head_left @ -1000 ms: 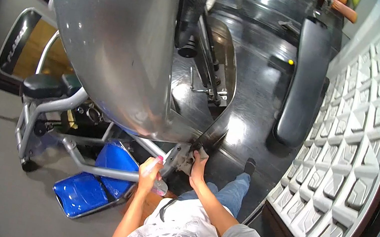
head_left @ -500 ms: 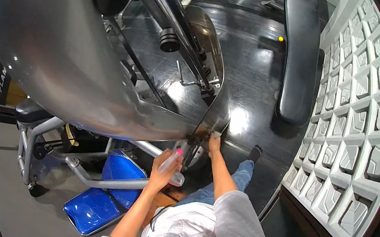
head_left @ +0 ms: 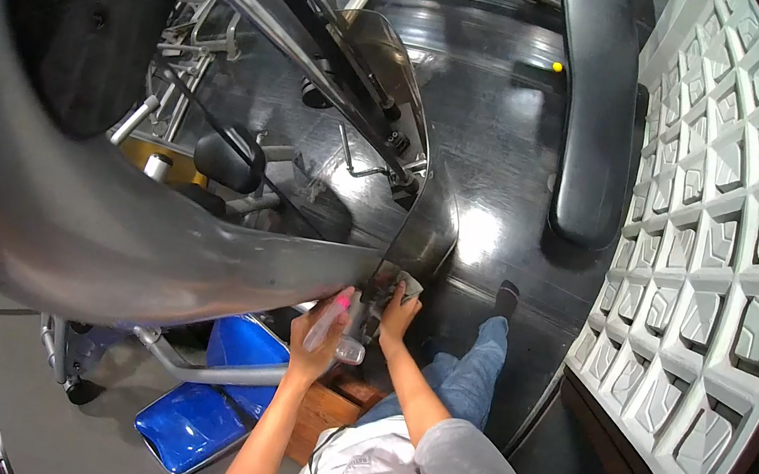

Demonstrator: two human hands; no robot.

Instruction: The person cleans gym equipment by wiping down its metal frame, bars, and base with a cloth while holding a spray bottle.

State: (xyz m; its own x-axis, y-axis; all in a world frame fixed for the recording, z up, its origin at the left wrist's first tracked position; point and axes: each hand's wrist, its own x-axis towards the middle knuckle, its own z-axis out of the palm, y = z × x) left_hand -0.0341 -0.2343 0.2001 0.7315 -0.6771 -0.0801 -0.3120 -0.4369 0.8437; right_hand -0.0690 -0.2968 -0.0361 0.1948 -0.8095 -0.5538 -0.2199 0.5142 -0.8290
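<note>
My left hand [head_left: 308,354] is closed around a clear spray bottle [head_left: 349,351] with a pink part at its top. The bottle is tilted just below the lower edge of a gym machine's grey curved cover [head_left: 184,253]. My right hand [head_left: 396,319] holds a light-coloured cloth [head_left: 410,286] against the lower end of the machine's dark glossy panel [head_left: 429,231]. Part of the cloth is hidden by my fingers. Inside the frame, metal guide rods [head_left: 306,51] slant down toward the panel.
A black padded bench [head_left: 595,123] stands ahead to the right, a yellow ball [head_left: 558,67] beside it. White textured wall panelling [head_left: 703,243] lines the right side. Blue pads [head_left: 192,427] and a grey metal tube [head_left: 223,373] are at lower left, near a wooden block [head_left: 321,422].
My right hand and the cloth have moved down and a little left along the panel. My left hand shifted slightly left with the bottle. The view has shifted around the machine.
</note>
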